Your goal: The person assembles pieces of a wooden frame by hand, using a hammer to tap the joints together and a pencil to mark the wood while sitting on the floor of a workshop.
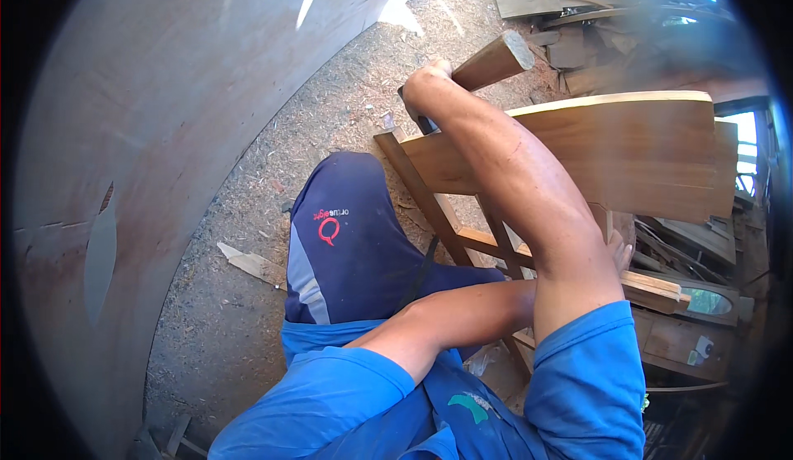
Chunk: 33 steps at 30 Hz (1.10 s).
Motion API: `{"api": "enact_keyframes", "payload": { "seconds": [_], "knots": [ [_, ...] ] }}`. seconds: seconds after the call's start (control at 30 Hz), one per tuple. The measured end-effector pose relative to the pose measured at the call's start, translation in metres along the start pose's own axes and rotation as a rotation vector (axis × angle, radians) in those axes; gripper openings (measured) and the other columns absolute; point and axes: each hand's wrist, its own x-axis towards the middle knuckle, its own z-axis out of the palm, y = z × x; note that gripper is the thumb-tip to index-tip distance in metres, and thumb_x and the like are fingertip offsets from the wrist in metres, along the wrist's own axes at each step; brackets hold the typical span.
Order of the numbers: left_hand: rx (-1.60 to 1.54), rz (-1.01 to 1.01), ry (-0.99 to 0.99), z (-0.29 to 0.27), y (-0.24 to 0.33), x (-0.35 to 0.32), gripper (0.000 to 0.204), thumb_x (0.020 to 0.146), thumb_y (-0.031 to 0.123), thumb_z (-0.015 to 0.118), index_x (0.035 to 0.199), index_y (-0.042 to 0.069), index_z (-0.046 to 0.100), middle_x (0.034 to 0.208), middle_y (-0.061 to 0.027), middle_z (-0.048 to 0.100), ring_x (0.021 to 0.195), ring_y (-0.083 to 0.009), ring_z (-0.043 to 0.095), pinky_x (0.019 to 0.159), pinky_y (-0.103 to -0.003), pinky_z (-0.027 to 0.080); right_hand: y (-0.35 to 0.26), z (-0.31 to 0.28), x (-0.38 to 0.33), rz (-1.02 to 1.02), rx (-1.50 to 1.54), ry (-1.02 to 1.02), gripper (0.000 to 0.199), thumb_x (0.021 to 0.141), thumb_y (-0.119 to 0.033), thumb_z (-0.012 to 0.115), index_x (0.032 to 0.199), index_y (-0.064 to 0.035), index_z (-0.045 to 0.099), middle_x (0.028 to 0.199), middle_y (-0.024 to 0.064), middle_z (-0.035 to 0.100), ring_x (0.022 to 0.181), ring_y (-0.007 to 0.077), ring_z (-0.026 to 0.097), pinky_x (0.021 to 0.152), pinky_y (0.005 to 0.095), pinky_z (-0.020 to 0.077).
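Note:
My right arm reaches forward over a wooden frame with a wide brown board (595,150). My right hand (429,78) is closed round a thick wooden-handled tool (494,62). The tool's flat, pale end points to the right, and a dark part shows on the other side of the hand, near the frame's far left corner. My left forearm crosses beneath the right arm. Only some fingers of my left hand (619,253) show, curled at the wooden frame (429,204) near its right side. The rest of that hand is hidden.
A large plywood-like sheet (124,146) stands along the left. Sawdust covers the ground (248,187), where a pale wood offcut (248,263) lies. Stacked scrap boards (570,47) fill the far right. An oval mirror (708,301) is at the right. My knee (347,204) is beside the frame.

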Motion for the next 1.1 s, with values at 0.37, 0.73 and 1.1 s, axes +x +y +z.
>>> {"api": "enact_keyframes", "payload": {
  "seconds": [0.37,0.73,1.1],
  "knots": [
    [-0.051,-0.013,0.016,-0.006,0.016,0.001,0.057,0.078,0.049,0.067,0.116,0.007,0.064,0.113,-0.0101,0.066,0.116,-0.024,0.056,0.099,-0.042,0.036,0.004,0.041,0.007,0.097,0.146,0.007,0.05,0.084,-0.031,0.07,0.13,-0.014,0.064,0.135,0.0077,0.061,0.126,0.0251,0.055,0.098,0.0383,0.0443],
    [-0.061,0.03,0.034,0.003,0.044,0.023,0.051,0.078,0.046,0.069,0.113,0.009,0.067,0.109,-0.0096,0.067,0.114,-0.0236,0.058,0.096,-0.042,0.037,-0.007,-0.061,-0.264,-0.192,0.284,0.487,0.028,0.095,-0.023,0.053,0.108,-0.0094,0.074,0.111,0.0082,0.072,0.106,0.0212,0.068,0.088,0.0332,0.053],
    [-0.186,0.045,-0.039,-0.027,0.071,0.021,0.045,0.078,0.043,0.07,0.109,0.011,0.07,0.106,-0.009,0.069,0.112,-0.0231,0.059,0.093,-0.042,0.039,0.059,-0.021,-0.518,0.199,0.2,1.009,0.03,0.097,-0.028,0.054,0.115,-0.0104,0.07,0.11,0.0135,0.071,0.1,0.0227,0.069,0.085,0.0378,0.0531]
  ]
}}
